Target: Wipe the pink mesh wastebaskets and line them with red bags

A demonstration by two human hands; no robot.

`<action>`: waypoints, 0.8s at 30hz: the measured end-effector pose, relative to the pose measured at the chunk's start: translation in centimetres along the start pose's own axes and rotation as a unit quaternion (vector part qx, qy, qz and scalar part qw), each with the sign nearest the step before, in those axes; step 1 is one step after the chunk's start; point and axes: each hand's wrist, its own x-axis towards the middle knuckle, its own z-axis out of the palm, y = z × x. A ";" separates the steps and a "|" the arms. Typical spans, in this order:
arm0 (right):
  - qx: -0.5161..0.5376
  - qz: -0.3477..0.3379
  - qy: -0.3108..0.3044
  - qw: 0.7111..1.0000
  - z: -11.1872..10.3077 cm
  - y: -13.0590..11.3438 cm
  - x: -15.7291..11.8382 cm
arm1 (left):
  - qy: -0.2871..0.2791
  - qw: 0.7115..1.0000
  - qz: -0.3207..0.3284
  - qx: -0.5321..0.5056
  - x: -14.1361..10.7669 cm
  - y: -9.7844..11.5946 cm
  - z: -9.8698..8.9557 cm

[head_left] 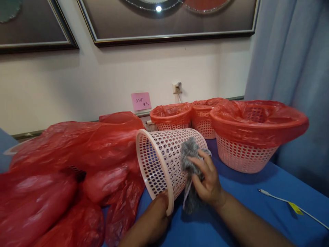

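Observation:
A pale pink plastic basket (pixel 169 144) with a perforated wall lies tipped on its side, its mouth turned toward the left. My left hand (pixel 160 211) grips the basket's rim at the lower front, with some fingers hidden inside. Against the outer wall my right hand (pixel 208 175) presses a grey cloth (pixel 190 151), its fingers bent over the fabric. Part of the cloth hangs down below that hand. Close by on the left are heaped red plastic bags (pixel 102 144).
Behind stand several baskets lined with red bags, among them a large one (pixel 246 151) at right. A white cable (pixel 280 199) with a yellow tag lies on the blue tabletop (pixel 241 212). A pink note (pixel 141 101) and a socket (pixel 177 88) are on the wall.

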 end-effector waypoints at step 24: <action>0.009 -0.092 -0.060 0.994 -1.8 -3.7 0.6 | 0.046 0.910 0.036 -0.409 -2.5 -2.7 1.8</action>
